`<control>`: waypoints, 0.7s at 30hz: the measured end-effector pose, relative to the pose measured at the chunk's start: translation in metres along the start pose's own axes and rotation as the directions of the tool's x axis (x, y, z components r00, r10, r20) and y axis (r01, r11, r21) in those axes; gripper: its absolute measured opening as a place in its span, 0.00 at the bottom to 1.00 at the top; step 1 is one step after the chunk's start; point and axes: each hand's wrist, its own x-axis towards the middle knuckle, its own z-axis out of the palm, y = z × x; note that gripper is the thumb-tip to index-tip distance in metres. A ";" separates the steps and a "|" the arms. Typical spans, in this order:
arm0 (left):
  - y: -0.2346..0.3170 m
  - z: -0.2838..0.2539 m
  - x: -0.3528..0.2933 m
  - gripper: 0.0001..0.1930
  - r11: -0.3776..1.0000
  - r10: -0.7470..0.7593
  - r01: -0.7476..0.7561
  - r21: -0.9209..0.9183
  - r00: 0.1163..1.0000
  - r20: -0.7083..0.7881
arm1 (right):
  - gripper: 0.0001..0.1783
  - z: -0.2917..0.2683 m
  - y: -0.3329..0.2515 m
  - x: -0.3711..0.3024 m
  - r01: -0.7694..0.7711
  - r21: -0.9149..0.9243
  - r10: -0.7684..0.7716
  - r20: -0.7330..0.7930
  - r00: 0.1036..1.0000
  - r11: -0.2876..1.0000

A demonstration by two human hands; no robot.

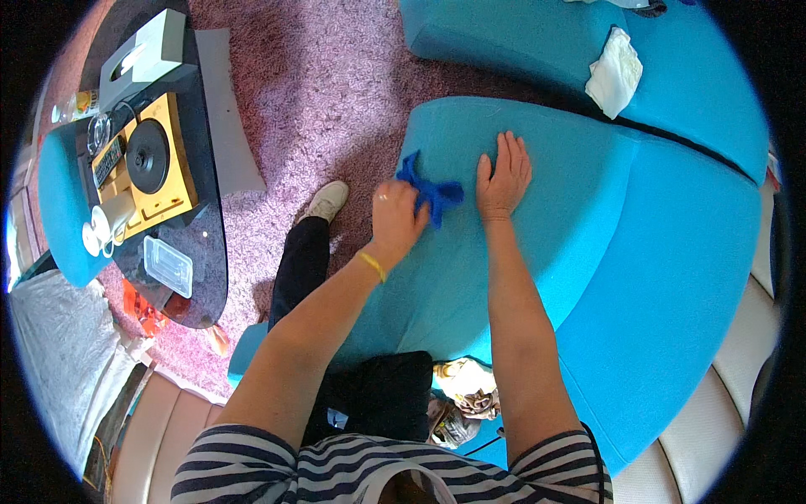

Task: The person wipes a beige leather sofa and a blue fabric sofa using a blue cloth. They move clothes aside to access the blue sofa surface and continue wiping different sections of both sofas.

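Note:
A crumpled dark blue cloth (442,195) is bunched under my left hand (397,220), whose fingers are curled on it at the left edge of the turquoise sofa seat (554,202). Ends of the cloth stick out past the fingers toward the middle of the seat. To the right, my right hand (504,178) lies flat on the upholstery, fingers stretched out and the thumb apart. It holds nothing, and a short stretch of seat separates it from the cloth.
On the left, a dark table (214,244) bears a tissue box (144,59), a yellow tray (180,172) with a black round plate, a white cup, and a clear plastic container (168,266). White crumpled cloth or paper (615,74) lies on another seat. A black bag (382,391) sits near me.

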 end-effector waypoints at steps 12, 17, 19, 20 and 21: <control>0.051 0.032 0.185 0.15 0.955 0.159 -0.205 0.212 0.964 0.215 | 0.26 0.012 -0.001 -0.006 -0.071 0.020 0.071 0.008 0.997 0.997; 0.017 0.019 0.115 0.16 0.975 0.219 -0.217 0.049 0.975 -0.026 | 0.26 0.008 -0.005 -0.002 -0.072 0.035 0.072 -0.006 0.997 0.997; 0.015 0.011 0.068 0.17 0.997 0.070 -0.071 -0.013 0.997 -0.036 | 0.26 0.010 -0.009 0.006 -0.148 -0.020 0.148 0.006 0.989 0.989; 0.006 0.012 0.041 0.18 0.999 -0.006 0.005 -0.039 0.999 -0.038 | 0.26 0.014 -0.017 0.012 -0.207 -0.071 0.208 0.006 0.978 0.976; 0.000 0.015 0.016 0.20 0.994 -0.086 0.083 -0.068 0.996 -0.033 | 0.26 0.017 -0.026 0.016 -0.266 -0.123 0.269 0.008 0.963 0.956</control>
